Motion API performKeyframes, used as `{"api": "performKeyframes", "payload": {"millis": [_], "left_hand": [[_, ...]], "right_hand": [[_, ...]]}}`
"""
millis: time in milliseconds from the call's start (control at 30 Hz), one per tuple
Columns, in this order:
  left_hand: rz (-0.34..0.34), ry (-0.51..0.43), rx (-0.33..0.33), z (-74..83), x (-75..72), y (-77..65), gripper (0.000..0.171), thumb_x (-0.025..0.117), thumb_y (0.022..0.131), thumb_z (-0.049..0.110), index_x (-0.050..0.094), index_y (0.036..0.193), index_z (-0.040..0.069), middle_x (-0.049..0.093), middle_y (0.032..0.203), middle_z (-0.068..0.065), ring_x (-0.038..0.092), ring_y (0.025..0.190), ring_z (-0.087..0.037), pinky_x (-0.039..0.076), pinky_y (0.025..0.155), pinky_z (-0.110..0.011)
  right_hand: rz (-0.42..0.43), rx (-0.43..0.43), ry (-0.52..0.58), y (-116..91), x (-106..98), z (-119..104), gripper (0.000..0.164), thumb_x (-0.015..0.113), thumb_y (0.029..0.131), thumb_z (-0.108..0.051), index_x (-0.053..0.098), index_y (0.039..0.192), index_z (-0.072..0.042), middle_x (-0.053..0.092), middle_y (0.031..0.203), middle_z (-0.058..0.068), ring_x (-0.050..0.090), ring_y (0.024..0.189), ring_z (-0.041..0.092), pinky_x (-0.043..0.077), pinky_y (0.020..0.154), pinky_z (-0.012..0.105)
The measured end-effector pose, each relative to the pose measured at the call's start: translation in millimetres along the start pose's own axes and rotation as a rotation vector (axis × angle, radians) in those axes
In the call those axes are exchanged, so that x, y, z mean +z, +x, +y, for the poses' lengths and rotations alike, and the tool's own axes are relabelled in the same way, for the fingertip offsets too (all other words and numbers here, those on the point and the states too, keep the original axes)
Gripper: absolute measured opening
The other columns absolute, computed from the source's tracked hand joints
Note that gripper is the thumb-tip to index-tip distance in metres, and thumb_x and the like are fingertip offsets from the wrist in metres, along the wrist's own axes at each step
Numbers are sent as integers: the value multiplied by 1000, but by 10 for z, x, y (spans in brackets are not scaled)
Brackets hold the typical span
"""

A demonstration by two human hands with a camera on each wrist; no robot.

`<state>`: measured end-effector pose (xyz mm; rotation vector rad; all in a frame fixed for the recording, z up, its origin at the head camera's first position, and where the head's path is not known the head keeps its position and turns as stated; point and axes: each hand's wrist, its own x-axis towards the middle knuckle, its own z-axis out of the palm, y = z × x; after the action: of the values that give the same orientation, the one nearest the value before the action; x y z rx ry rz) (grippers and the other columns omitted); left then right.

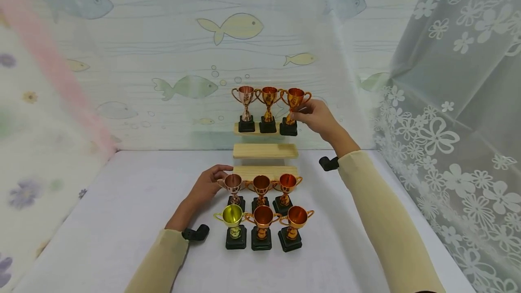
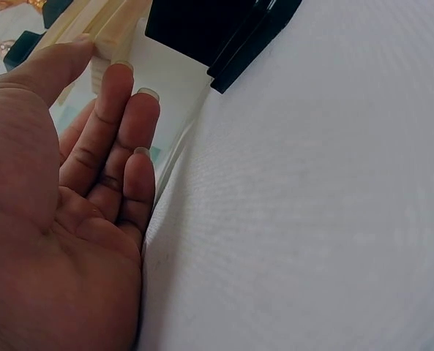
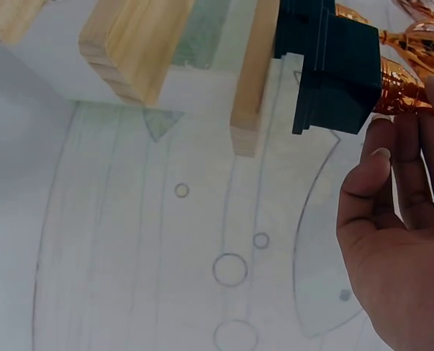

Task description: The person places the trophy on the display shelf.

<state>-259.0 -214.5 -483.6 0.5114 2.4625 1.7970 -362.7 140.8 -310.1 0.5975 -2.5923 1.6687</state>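
Note:
My right hand point(image 1: 319, 119) pinches an orange-gold trophy cup point(image 1: 295, 98) by its stem at the right end of the top wooden shelf point(image 1: 240, 129). In the right wrist view its black base point(image 3: 341, 73) overhangs that shelf's end. Beside it on the shelf stand a rose-gold trophy point(image 1: 246, 96) and another gold trophy point(image 1: 269, 97). My left hand point(image 1: 205, 186) rests at the left end of the bottom shelf point(image 1: 264, 172). In the left wrist view its thumb touches the wood end point(image 2: 118, 33) and its fingers extend loosely.
The middle shelf point(image 1: 265, 150) carries no trophy. In front of the rack several trophies stand in two rows on the white tablecloth point(image 1: 325, 248), among them a yellow-gold one point(image 1: 232, 216). A sheer flowered curtain point(image 1: 452, 148) hangs at the right; a fish-patterned curtain point(image 1: 171, 58) hangs behind.

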Motion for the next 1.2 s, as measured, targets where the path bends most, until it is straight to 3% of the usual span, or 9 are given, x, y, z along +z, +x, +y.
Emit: {"api": "performKeyframes", "payload": {"millis": [133, 233, 533, 800, 1033, 1200], "left_hand": [[-7, 1, -12, 2, -4, 11, 42, 61, 95, 3, 55, 137, 1, 70, 97, -12, 50, 68, -26, 37, 60, -26], [7, 4, -6, -114, 2, 42, 42, 61, 95, 4, 56, 137, 6, 71, 98, -10, 48, 67, -22, 36, 59, -26], [9, 9, 23, -141, 2, 49, 42, 60, 93, 0, 58, 134, 10, 71, 96, -10, 55, 74, -21, 38, 63, -26], [2, -8, 32, -140, 8, 42, 43, 60, 93, 0, 57, 135, 9, 70, 97, -10, 48, 67, -18, 35, 57, -26], [8, -9, 27, -141, 22, 37, 46, 59, 90, -4, 57, 134, 7, 70, 95, -9, 61, 80, -16, 43, 71, -27], [12, -7, 16, -134, 14, 37, 45, 60, 91, -4, 57, 135, 9, 70, 96, -9, 61, 81, -17, 42, 72, -28]], "right_hand": [[12, 34, -23, 43, 22, -12, 30, 71, 93, -22, 68, 115, -3, 66, 114, 13, 61, 104, 27, 45, 96, 50], [21, 51, -42, 76, 40, -3, 28, 70, 94, -22, 67, 115, -4, 65, 115, 14, 61, 105, 28, 43, 97, 52], [38, 80, -51, 133, 76, 23, 26, 70, 94, -20, 67, 113, -3, 65, 113, 14, 60, 108, 32, 45, 96, 49], [63, 89, -66, 161, 108, 40, 30, 68, 95, -22, 66, 117, -2, 64, 115, 17, 59, 108, 32, 45, 94, 47], [96, 94, -61, 185, 141, 108, 29, 68, 96, -23, 64, 116, -3, 60, 118, 14, 58, 107, 30, 45, 91, 45], [123, 68, -53, 192, 156, 128, 27, 68, 95, -22, 64, 112, -2, 59, 119, 14, 59, 105, 29, 45, 87, 42]]}}
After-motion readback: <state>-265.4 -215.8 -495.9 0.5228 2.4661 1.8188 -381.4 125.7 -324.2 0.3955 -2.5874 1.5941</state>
